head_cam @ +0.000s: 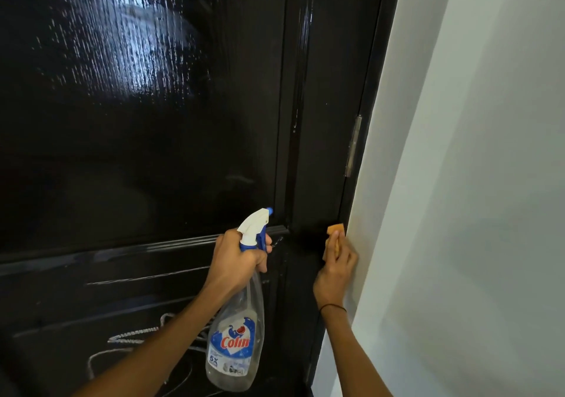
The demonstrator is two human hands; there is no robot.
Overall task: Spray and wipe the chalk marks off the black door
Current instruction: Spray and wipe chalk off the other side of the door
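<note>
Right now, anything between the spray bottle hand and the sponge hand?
Head view: only bare black door between left hand on spray bottle and right hand with sponge; no chalk there.
</note>
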